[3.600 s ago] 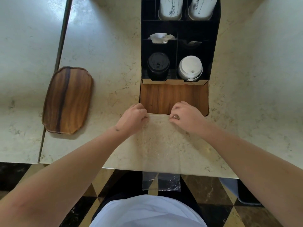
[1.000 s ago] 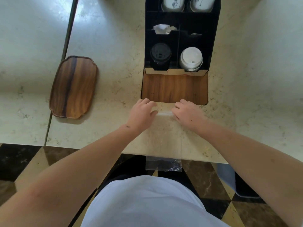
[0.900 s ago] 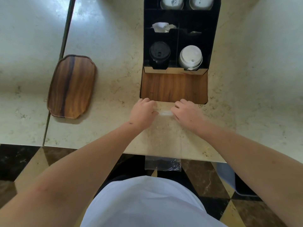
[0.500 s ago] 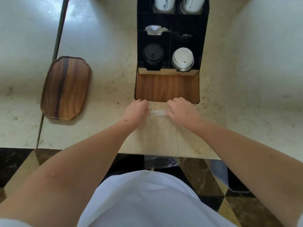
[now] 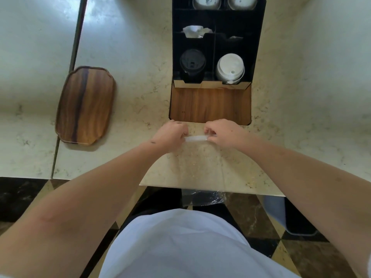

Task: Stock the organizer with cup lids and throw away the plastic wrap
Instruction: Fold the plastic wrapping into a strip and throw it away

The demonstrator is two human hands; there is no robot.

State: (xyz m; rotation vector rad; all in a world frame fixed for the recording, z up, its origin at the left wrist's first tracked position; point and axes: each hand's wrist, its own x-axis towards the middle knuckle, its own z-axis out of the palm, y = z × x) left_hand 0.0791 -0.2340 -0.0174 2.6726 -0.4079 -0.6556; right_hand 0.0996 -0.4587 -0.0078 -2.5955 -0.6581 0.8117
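Note:
A clear plastic wrap [image 5: 197, 163] lies flat on the marble counter and hangs over its front edge. Its far end is rolled into a narrow white band between my hands. My left hand [image 5: 170, 135] and my right hand [image 5: 223, 133] each pinch one end of that rolled band, fingers curled. Just beyond them stands the black organizer [image 5: 259, 47] with a wooden base. A stack of black lids [image 5: 192, 64] fills its front left slot and a stack of white lids [image 5: 230, 69] the front right.
A wooden tray [image 5: 85, 105] lies on the counter to the left, beside a seam between two counter slabs. Napkins [image 5: 193, 31] and cups [image 5: 206, 2] sit in the organizer's rear slots. A grey bin [image 5: 281, 213] stands on the floor at lower right.
The far edge of the wrap has been rolled toward me into a thicker band. My hands have come slightly nearer, away from the organizer's base.

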